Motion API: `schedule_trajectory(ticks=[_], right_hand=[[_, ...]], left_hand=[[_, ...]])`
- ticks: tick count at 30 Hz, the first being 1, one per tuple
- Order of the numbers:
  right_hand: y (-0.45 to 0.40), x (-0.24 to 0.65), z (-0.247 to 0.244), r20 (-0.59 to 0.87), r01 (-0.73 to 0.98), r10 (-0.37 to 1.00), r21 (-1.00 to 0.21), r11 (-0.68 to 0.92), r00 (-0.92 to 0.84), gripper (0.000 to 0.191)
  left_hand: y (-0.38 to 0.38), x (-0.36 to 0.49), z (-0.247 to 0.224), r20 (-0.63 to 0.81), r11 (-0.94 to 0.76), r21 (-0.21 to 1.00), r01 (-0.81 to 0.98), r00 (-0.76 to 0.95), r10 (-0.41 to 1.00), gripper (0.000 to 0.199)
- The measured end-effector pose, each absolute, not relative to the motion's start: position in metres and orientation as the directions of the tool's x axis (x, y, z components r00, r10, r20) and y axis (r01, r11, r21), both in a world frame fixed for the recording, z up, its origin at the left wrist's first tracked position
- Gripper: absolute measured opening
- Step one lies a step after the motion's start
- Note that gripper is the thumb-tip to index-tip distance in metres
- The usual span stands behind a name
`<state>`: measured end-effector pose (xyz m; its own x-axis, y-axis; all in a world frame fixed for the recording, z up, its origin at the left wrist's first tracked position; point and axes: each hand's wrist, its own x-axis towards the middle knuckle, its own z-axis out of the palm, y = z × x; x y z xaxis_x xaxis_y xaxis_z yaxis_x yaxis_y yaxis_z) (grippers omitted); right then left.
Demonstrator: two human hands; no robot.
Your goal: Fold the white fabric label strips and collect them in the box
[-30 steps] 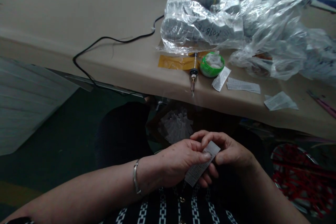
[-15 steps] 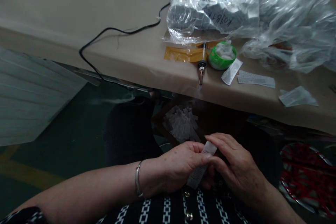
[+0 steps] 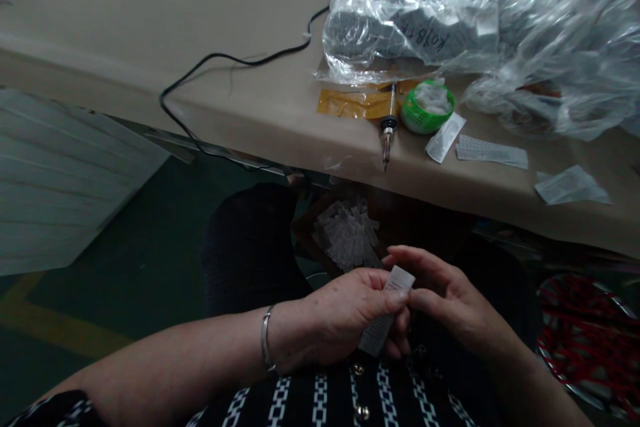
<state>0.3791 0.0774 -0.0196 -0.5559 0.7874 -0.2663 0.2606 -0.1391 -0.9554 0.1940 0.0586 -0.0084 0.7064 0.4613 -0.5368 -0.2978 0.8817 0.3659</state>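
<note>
My left hand [image 3: 350, 313] is closed round a printed white label strip [image 3: 376, 333], its thumb pressed on the face. The label's upper end stands clear above the thumb, and the lower end hangs below my fingers. Beside it, my right hand [image 3: 450, 297] has its fingers stretched out and apart from the thumb. The right thumb tip is close to the label's edge and the left thumb; whether it touches cannot be made out. Below the table edge, near my knees, lies a heap of similar label strips [image 3: 349, 233].
A soldering iron [image 3: 387, 127] lies with its tip at the table edge, its black cord [image 3: 215, 55] running left. Nearby are a green tub [image 3: 423, 121] of white wadding, label strips [image 3: 493, 151] and clear plastic bags [image 3: 410, 33]. A red-corded round seat [image 3: 590, 340] stands right.
My right fingers have lifted off the label's upper end and spread from the thumb. My left hand keeps its hold on the label. Smoke near the iron's tip has drifted left.
</note>
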Motion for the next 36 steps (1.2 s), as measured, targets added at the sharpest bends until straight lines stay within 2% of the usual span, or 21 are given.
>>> schedule_trajectory(ticks=[3, 7, 15, 21, 24, 27, 29, 31, 33, 36], right_hand=[[0.091, 0.378, -0.033, -0.267, 0.023, 0.614, -0.927, -0.375, -0.743, 0.046], [0.099, 0.370, -0.047, -0.185, -0.125, 0.536, -0.863, -0.490, -0.824, 0.039], [0.094, 0.357, -0.042, -0.279, -0.156, 0.553, -0.776, -0.612, -0.785, 0.035], [0.093, 0.353, -0.038, -0.295, -0.145, 0.564, -0.781, -0.607, -0.771, 0.034], [0.093, 0.352, -0.036, -0.292, -0.066, 0.662, -0.886, -0.459, -0.690, 0.044], [0.091, 0.351, -0.031, -0.175, 0.132, 0.816, -0.984, -0.122, -0.550, 0.043], [0.090, 0.351, -0.027, -0.015, 0.296, 0.857, -0.942, 0.161, -0.515, 0.040], [0.090, 0.349, -0.023, 0.125, 0.406, 0.836, -0.830, 0.383, -0.534, 0.039], [0.090, 0.348, -0.021, 0.194, 0.459, 0.808, -0.739, 0.493, -0.556, 0.038], [0.090, 0.345, -0.020, 0.214, 0.486, 0.811, -0.708, 0.513, -0.544, 0.042]], left_hand=[[0.061, 0.194, -0.007, -0.531, 0.891, 0.366, -0.269, 0.726, 0.437, 0.033], [0.060, 0.194, -0.010, -0.540, 0.888, 0.400, -0.228, 0.724, 0.429, 0.036], [0.059, 0.196, -0.010, -0.569, 0.880, 0.411, -0.236, 0.688, 0.451, 0.038], [0.059, 0.194, -0.011, -0.563, 0.866, 0.421, -0.269, 0.671, 0.482, 0.036], [0.061, 0.191, -0.013, -0.538, 0.837, 0.454, -0.307, 0.654, 0.532, 0.032], [0.067, 0.188, -0.011, -0.545, 0.802, 0.479, -0.356, 0.596, 0.590, 0.028], [0.070, 0.186, -0.008, -0.574, 0.797, 0.482, -0.364, 0.556, 0.601, 0.020], [0.073, 0.185, -0.006, -0.594, 0.799, 0.474, -0.371, 0.535, 0.600, 0.014], [0.074, 0.185, -0.005, -0.596, 0.804, 0.464, -0.373, 0.539, 0.595, 0.012], [0.073, 0.184, -0.004, -0.590, 0.794, 0.478, -0.375, 0.533, 0.607, 0.012]])
